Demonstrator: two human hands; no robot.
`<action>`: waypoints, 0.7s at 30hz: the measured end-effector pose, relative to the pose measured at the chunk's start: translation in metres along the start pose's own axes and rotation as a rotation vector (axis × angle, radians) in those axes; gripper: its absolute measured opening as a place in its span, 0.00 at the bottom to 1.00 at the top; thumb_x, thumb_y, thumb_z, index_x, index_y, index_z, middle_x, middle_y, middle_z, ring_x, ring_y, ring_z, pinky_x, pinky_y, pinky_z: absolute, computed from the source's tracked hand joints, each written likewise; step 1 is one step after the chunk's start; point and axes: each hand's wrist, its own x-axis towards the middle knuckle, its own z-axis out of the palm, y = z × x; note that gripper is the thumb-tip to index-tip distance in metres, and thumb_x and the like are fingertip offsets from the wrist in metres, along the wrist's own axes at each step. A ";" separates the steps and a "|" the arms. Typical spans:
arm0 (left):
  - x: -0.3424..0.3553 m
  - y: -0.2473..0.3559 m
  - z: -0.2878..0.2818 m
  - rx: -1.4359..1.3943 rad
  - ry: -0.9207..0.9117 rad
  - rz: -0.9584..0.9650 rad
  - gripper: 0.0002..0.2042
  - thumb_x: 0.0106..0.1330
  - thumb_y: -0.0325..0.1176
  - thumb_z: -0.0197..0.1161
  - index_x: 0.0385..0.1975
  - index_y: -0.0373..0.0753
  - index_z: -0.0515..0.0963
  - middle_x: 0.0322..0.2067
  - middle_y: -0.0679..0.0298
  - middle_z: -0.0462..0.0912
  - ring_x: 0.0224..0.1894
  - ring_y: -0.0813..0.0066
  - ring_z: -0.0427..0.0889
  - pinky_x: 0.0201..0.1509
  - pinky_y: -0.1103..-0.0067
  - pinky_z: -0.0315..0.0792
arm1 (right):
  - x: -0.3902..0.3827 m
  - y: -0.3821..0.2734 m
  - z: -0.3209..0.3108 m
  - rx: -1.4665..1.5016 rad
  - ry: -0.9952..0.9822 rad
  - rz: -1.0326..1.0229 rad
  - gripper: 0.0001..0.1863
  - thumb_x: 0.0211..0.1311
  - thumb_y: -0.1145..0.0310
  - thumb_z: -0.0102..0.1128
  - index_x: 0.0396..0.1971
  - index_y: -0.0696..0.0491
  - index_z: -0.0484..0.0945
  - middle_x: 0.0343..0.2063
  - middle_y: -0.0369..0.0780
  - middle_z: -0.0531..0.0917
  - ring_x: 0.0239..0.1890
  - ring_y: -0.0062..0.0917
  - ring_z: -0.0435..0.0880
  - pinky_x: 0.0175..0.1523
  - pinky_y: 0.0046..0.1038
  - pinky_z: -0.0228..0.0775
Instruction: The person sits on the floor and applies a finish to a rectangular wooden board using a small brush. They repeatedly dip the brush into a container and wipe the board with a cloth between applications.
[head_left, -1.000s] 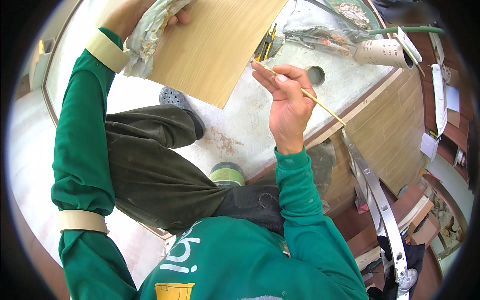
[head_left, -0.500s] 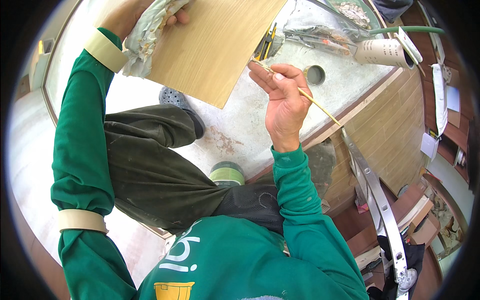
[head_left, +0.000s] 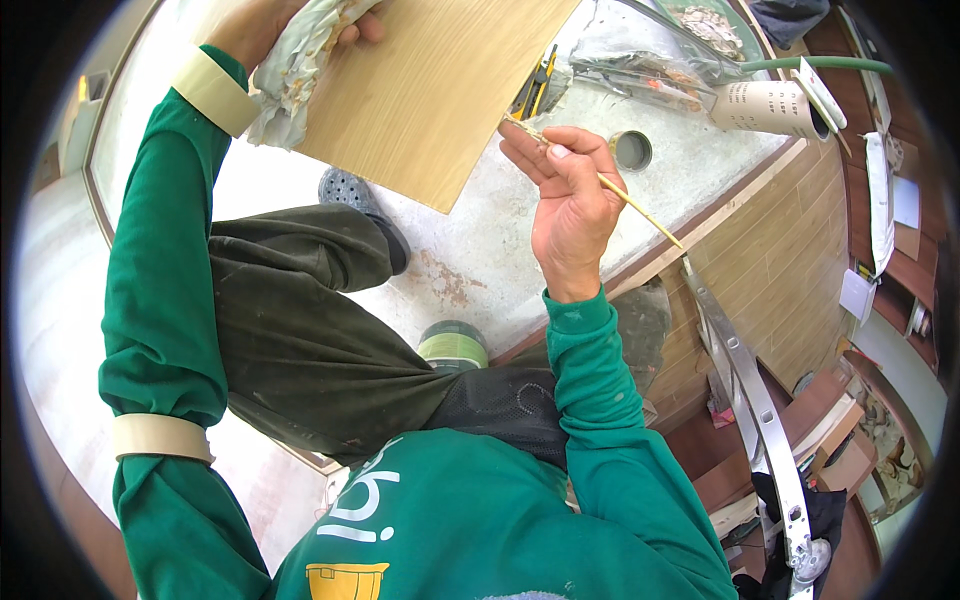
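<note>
Currently, the right hand [head_left: 575, 215] pinches a thin yellowish stick [head_left: 645, 214] between thumb and index finger, its upper end near the right edge of a wood-grain board [head_left: 420, 100]. The left hand [head_left: 250, 35] wraps round a crumpled whitish wad [head_left: 295, 85] at the board's left edge; whether it grips the board too, I cannot tell. 2 tan rings [head_left: 213, 92] circle the left sleeve [head_left: 160, 300]. Just beside the board lies a yellow-and-black cutter [head_left: 543, 85].
</note>
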 end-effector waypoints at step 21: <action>0.007 0.007 -0.001 0.013 -0.012 -0.143 0.09 0.66 0.34 0.60 0.31 0.36 0.81 0.25 0.62 0.86 0.22 0.79 0.81 0.26 0.83 0.74 | -0.001 0.002 -0.001 -0.016 0.025 0.010 0.10 0.57 0.78 0.49 0.37 0.63 0.77 0.36 0.54 0.85 0.47 0.52 0.87 0.59 0.50 0.78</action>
